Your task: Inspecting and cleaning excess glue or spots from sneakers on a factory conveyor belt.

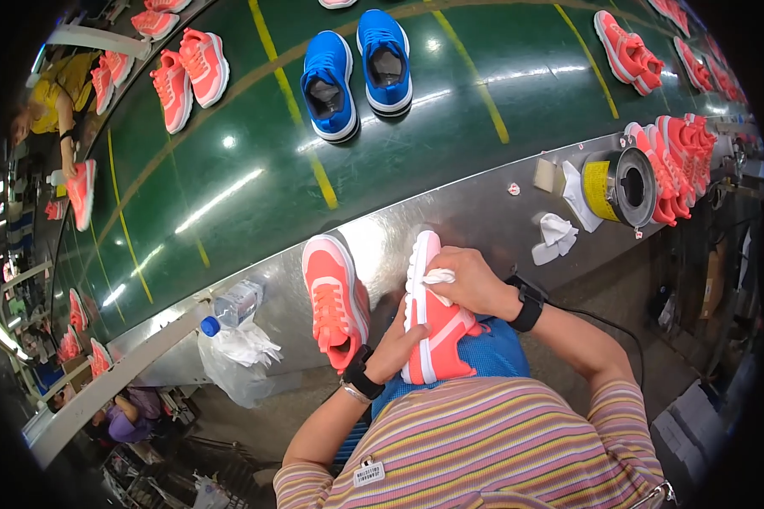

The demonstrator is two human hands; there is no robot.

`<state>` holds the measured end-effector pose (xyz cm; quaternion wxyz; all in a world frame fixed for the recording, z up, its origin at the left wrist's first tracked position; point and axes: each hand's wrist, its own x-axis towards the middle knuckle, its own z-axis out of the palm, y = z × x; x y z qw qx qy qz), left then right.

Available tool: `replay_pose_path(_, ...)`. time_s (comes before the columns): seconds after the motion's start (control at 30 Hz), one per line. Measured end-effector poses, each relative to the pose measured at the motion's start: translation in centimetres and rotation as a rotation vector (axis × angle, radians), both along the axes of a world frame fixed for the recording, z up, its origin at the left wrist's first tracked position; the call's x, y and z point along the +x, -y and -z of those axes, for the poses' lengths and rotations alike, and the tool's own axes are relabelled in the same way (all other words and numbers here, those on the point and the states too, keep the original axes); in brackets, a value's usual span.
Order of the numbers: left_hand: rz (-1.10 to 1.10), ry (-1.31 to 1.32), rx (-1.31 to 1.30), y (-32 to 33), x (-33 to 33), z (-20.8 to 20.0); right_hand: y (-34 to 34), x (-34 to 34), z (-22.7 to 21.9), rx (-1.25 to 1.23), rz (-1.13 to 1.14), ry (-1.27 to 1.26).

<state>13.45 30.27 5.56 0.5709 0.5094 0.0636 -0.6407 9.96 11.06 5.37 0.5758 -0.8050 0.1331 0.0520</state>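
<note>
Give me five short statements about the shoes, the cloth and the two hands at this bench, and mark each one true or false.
1. The right hand presses a white cloth against the white sole of a coral shoe. True.
2. The left hand holds that same shoe near its heel end. True.
3. The pair of shoes on the green belt ahead is yellow. False: both are blue with white soles.
4. A second coral shoe lies on the metal bench to the left of the held one. True.
5. The plastic bottle at the left of the bench has a red cap. False: its cap is blue.
</note>
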Motion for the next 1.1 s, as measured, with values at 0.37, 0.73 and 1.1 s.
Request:
replay_pose_path(0.37, 0.028, 0.023, 0.034, -0.1, 0.5, -0.3, 1.6, 1.3, 1.5, -0.048, 0.024, 0.021)
replay_pose_path(0.73, 0.668, 0.002, -0.092, -1.3, 11.1, -6.4, 5.6, 0.2, -7.0, 0.337, -0.073, -0.080)
replay_pose_path(1.1, 1.089, -0.211, -0.158, 0.3, 8.1, -4.7, 1.4, -3.6, -6.1, 0.366, -0.426, -0.132)
